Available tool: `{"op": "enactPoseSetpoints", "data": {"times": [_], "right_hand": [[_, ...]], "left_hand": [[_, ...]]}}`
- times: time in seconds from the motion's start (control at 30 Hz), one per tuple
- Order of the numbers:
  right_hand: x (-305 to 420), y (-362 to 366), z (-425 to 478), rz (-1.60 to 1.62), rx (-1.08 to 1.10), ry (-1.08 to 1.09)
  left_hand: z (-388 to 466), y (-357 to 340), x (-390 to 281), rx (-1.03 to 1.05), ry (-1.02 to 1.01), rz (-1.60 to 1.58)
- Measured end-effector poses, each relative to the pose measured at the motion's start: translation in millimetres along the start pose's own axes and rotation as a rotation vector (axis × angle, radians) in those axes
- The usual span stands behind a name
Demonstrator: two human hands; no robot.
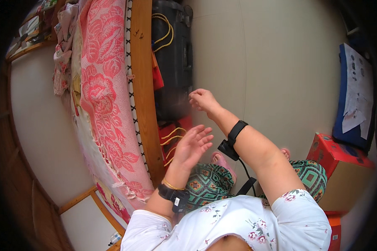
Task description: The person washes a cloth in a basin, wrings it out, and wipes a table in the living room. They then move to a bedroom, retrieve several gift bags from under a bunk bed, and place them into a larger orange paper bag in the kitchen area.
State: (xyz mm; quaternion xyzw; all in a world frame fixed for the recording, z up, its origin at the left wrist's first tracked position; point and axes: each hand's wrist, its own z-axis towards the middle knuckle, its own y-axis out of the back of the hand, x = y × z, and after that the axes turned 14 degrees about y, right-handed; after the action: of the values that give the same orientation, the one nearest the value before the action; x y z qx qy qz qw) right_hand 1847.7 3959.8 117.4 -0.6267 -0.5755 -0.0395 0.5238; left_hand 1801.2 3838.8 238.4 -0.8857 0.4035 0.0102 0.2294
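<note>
My left hand (193, 144) is raised beside the wooden bed rail (143, 94), palm up and fingers apart, holding nothing. Below it in the picture are a red bag (184, 123) and yellow rope handles (172, 136). Farther up, my right hand (202, 100) hangs over the floor near a black suitcase (172, 72), its fingers curled inward; whether something small is between the fingertips cannot be told. Black straps with small devices sit on both forearms. Left of the rail lies a pink rose-patterned woven cover (103, 91) with a fringed edge.
Another yellow rope handle (171, 34) lies against the suitcase. At the right are a red and brown cardboard box (339, 169) and a blue item (339, 103) with printed sheets on it. Crumpled floral cloth (64, 50) lies at the far left. Pale floor (270, 62) lies ahead of my feet.
</note>
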Motion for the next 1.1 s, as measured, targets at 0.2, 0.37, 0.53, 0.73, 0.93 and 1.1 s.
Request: {"op": "enactPoseSetpoints", "data": {"times": [0.2, 0.37, 0.53, 0.73, 0.93, 1.1], "right_hand": [[14.3, -24.5, 53.4, -0.014, 0.077, 0.179], [22.4, -50.5, 94.1, -0.205, -0.005, 0.308], [48.0, -74.8, 101.0, -0.370, 0.013, 0.250], [53.6, -77.1, 109.8, -0.562, 0.088, 0.249], [54.3, -78.7, 101.8, -0.629, -0.106, 0.315], [47.9, -66.0, 85.8, -0.630, -0.209, 0.321]], "left_hand": [[12.3, 11.8, -7.7, -0.165, -0.157, -0.002], [26.8, 17.0, -39.1, -0.298, -0.305, -0.036], [33.5, 21.3, -42.3, -0.297, -0.283, -0.076], [35.8, 29.9, -41.8, -0.293, -0.284, -0.106], [31.3, 38.5, -44.5, -0.287, -0.307, -0.097], [32.2, 46.0, -40.5, -0.310, -0.302, -0.102]]}}
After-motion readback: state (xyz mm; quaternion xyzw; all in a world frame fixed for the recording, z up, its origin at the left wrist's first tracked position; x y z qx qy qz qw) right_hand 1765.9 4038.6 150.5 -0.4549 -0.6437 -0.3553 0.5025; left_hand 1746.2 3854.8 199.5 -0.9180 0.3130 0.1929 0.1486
